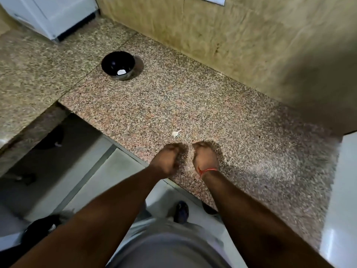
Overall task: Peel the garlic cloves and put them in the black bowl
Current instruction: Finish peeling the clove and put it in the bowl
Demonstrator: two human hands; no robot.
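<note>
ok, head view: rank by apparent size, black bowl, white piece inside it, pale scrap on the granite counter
1. Round black bowl, clearly largest.
2. Pale scrap and white piece: look alike; the scrap is nearer the camera, so unranked.

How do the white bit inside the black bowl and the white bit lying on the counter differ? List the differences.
The white piece in the bowl sits inside the black bowl, far from both hands; the white piece on the counter lies bare on the granite counter, just beyond the left hand and right hand. The bowl piece looks blocky and bright; the counter piece is thin with a pointed tail. Both are small and whitish.
</note>
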